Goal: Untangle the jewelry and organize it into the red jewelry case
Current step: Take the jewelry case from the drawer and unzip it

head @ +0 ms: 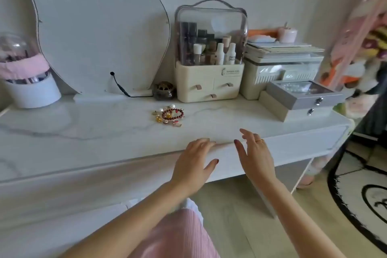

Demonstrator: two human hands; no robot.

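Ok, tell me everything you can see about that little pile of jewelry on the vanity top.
The jewelry pile lies in a small heap on the white marbled tabletop, in front of the cream cosmetics organizer. A bracelet of dark red beads loops over gold-coloured pieces, round white pearl-like beads and small pink and red charms. The pieces overlap, so single items are hard to tell apart. Only the tabletop touches it; both hands are nearer the table's front edge.
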